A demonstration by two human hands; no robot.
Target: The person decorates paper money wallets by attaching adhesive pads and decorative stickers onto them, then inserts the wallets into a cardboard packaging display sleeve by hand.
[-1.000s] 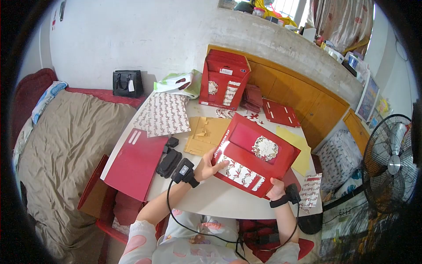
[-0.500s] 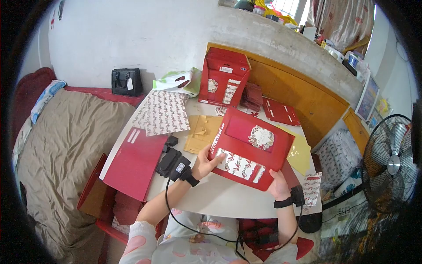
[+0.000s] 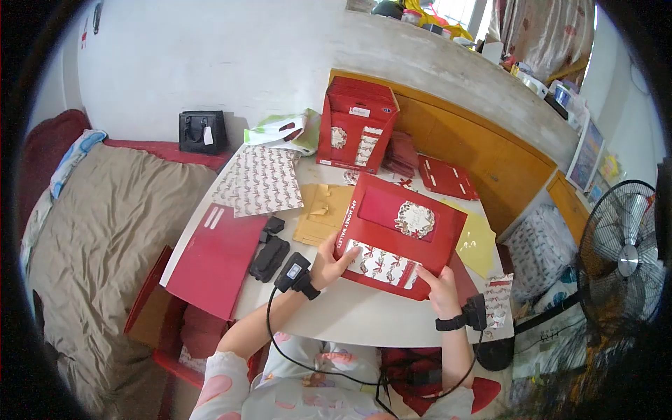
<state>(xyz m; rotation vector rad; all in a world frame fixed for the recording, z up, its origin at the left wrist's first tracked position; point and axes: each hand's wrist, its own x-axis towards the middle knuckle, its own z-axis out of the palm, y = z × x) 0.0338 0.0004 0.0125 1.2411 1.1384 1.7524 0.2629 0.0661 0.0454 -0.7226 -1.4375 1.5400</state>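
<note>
A flat red money wallet pack (image 3: 392, 210), lettered "4PK MONEY WALLETS" down its left edge, is tilted above the white table. Its front shows a wreath print and a strip of white patterned paper. My left hand (image 3: 327, 264) grips the lower left edge, thumb on the front and fingers mostly hidden behind. At the lower right corner my right hand (image 3: 444, 292) holds the pack, with its thumb over the front by the patterned strip. Both wrists wear black strapped devices with cables.
Behind the pack stands a red display box (image 3: 357, 126) full of similar packs. White patterned sheets (image 3: 266, 178), a red card sheet (image 3: 217, 259), tan card pieces (image 3: 322, 213) and yellow paper (image 3: 477, 245) lie on the table (image 3: 308, 315). A fan (image 3: 626, 255) is at right.
My right thumb has shifted up and left onto the front of the pack. My left wrist has turned slightly, and the pack has moved a little left.
</note>
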